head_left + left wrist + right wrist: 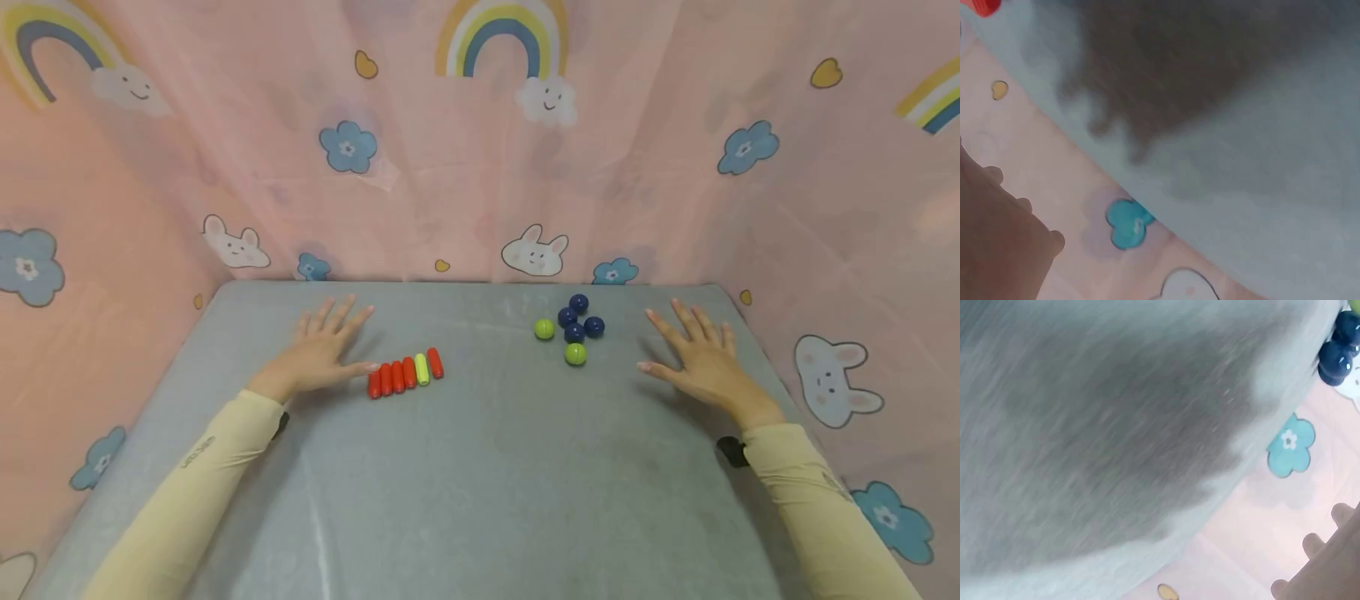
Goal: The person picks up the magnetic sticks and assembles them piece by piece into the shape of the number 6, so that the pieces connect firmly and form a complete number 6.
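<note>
Spread wide, holding nothing

I see a grey worktop bearing everything. The left hand and right hand hover over it, fingers splayed, probably to keep both groups in view. By the left hand, five red sticks and a yellow stick lie side by side, perhaps for neatness; I cannot tell whether the thumb touches. Nearer the right, four blue balls and two green balls cluster loosely, unfenced.

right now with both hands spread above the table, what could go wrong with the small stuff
The left hand might knock the row of sticks crooked: its thumb overlaps the leftmost one in the head view. The blue balls and green balls are round and loose, so a bump from the right hand could scatter them.
</note>
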{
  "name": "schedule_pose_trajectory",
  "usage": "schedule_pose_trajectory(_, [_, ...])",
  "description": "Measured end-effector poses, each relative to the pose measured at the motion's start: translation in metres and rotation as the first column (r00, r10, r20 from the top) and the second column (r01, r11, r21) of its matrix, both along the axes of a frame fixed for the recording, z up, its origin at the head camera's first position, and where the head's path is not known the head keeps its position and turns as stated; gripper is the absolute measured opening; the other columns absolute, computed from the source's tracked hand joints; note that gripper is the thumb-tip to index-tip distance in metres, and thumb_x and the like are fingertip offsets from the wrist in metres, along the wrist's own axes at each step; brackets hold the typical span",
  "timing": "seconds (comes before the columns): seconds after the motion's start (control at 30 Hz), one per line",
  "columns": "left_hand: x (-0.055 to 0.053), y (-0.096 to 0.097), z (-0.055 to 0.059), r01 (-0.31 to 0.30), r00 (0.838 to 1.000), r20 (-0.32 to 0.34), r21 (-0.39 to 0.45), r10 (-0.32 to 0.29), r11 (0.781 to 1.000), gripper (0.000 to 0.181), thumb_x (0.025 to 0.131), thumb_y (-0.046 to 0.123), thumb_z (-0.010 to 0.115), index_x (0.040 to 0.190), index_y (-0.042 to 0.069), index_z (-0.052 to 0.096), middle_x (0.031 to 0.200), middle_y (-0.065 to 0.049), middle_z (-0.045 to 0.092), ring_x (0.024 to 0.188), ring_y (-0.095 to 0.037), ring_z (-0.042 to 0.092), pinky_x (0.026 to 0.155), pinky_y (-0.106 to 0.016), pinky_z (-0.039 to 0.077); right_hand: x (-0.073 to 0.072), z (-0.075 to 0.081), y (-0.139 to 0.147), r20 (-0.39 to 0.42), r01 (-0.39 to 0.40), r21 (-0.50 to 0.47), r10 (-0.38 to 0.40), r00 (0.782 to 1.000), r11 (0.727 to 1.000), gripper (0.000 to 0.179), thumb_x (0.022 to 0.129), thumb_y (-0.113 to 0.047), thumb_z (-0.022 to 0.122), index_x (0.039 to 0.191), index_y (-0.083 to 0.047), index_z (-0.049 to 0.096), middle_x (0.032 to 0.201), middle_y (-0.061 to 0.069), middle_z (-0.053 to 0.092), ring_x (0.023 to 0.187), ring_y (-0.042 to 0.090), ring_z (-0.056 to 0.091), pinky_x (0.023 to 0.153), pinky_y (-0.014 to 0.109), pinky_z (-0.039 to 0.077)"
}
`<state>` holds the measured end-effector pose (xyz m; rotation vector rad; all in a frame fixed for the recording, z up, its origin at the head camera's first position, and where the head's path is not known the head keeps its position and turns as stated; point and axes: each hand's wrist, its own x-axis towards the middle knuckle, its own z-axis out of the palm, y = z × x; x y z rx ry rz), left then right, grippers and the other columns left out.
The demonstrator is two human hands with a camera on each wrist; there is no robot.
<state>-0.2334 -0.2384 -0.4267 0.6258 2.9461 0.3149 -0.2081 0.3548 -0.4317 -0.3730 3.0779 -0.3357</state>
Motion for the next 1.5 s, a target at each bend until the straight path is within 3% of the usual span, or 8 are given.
schedule_pose_trajectory(0.27, [-0.002,0.023,0.001,0.056,0.996,0.059,0.068,-0.06,0.996,0.094,0.089,0.064,0.059,0.16,0.028,0.008,0.168,-0.012,0.006,0.153,-0.045,0.001,0.117,-0.071,0.005,-0.005,0.0,-0.019,0.002,-0.027,0.011,0.027,1.0,1.0,0.092,0.089,-0.066,0.056,0.159,-0.036,0.004,0.168,0.013,-0.006,0.152,0.05,-0.001,0.111,0.079,0.001])
schedule_pose_trajectory(0.47, [0.001,0.036,0.002,0.089,0.986,0.124,0.16,-0.109,0.983,0.081,0.09,0.053,0.064,0.156,0.02,0.031,0.162,-0.012,0.029,0.149,-0.041,0.022,0.118,-0.069,0.008,-0.006,-0.004,-0.036,-0.019,-0.046,-0.053,0.045,0.999,0.998,0.094,0.084,-0.065,0.066,0.159,-0.03,0.019,0.166,0.02,0.013,0.148,0.054,0.014,0.112,0.078,0.011])
schedule_pose_trajectory(0.6, [0.002,0.042,0.001,0.09,0.979,0.156,0.234,-0.128,0.968,0.064,0.091,0.042,0.069,0.146,0.017,0.048,0.152,-0.01,0.047,0.143,-0.036,0.036,0.118,-0.063,0.021,-0.008,-0.011,-0.048,-0.033,-0.05,-0.16,0.045,0.998,0.986,0.089,0.082,-0.056,0.074,0.155,-0.025,0.033,0.158,0.023,0.03,0.143,0.051,0.028,0.109,0.074,0.025])
schedule_pose_trajectory(0.77, [-0.001,0.049,-0.002,0.093,0.969,0.187,0.326,-0.161,0.941,0.047,0.091,0.03,0.071,0.134,0.014,0.06,0.139,-0.007,0.06,0.135,-0.031,0.049,0.114,-0.055,0.037,-0.013,-0.015,-0.064,0.008,-0.027,-0.323,0.031,0.999,0.946,0.074,0.084,-0.04,0.078,0.148,-0.02,0.046,0.144,0.021,0.049,0.13,0.042,0.048,0.104,0.065,0.04])
schedule_pose_trajectory(1.0, [-0.008,0.06,-0.009,0.086,0.959,0.222,0.374,-0.179,0.923,0.036,0.092,0.022,0.071,0.126,0.014,0.067,0.132,-0.006,0.065,0.129,-0.03,0.054,0.113,-0.053,0.04,-0.015,-0.018,-0.082,0.051,0.017,-0.474,0.008,0.999,0.88,0.052,0.088,-0.03,0.076,0.133,-0.011,0.06,0.127,0.019,0.064,0.114,0.036,0.061,0.097,0.055,0.05])
schedule_pose_trajectory(1.2, [-0.011,0.066,-0.013,0.159,0.956,0.168,0.393,-0.241,0.906,0.028,0.093,0.013,0.068,0.12,0.011,0.07,0.124,-0.009,0.069,0.122,-0.032,0.058,0.109,-0.054,0.042,-0.016,-0.019,-0.092,0.045,0.027,-0.473,-0.006,0.999,0.88,0.042,0.088,-0.024,0.076,0.126,-0.01,0.065,0.118,0.018,0.069,0.102,0.033,0.066,0.089,0.051,0.053])
schedule_pose_trajectory(1.5, [-0.014,0.073,-0.008,0.109,0.951,0.23,0.367,-0.204,0.924,0.026,0.094,0.006,0.06,0.117,0.011,0.071,0.127,-0.011,0.067,0.124,-0.031,0.056,0.111,-0.053,0.041,-0.018,-0.024,-0.095,0.021,0.023,-0.455,-0.015,1.0,0.89,0.035,0.088,-0.018,0.075,0.121,-0.007,0.068,0.111,0.018,0.072,0.096,0.031,0.068,0.084,0.048,0.055])
